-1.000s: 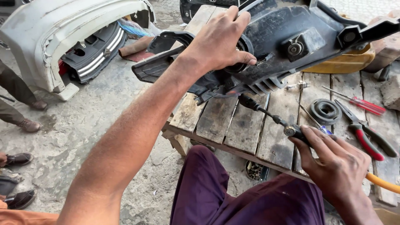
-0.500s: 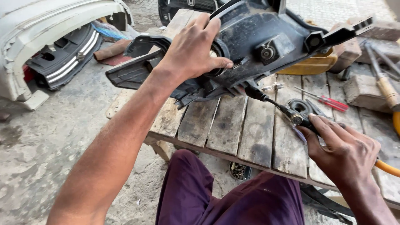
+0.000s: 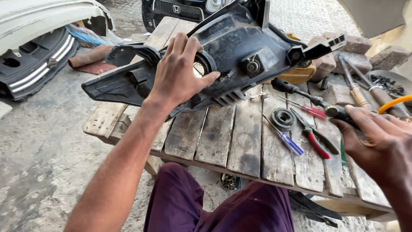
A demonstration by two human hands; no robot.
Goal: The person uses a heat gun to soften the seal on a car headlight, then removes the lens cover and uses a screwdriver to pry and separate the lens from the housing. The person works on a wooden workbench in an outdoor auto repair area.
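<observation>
My left hand (image 3: 178, 73) presses on the back of a large black plastic headlight housing (image 3: 240, 47) that lies on a worn wooden bench (image 3: 240, 141); its fingers rest by a round socket hole. My right hand (image 3: 377, 141) is at the right edge, gripping the handle of a long black tool (image 3: 300, 92) whose tip points toward the housing. An orange hose (image 3: 395, 103) curves over that hand.
On the planks lie a blue-handled screwdriver (image 3: 285, 139), red-handled pliers (image 3: 315, 139), a red screwdriver (image 3: 307, 109) and a black ring (image 3: 282, 118). A white car bumper (image 3: 38, 25) lies on the concrete at left. Bricks (image 3: 356, 43) and hammers (image 3: 356, 88) sit at far right.
My right hand has drawn the black tool back to the right, away from the housing. My left hand stays on the housing. The view has shifted.
</observation>
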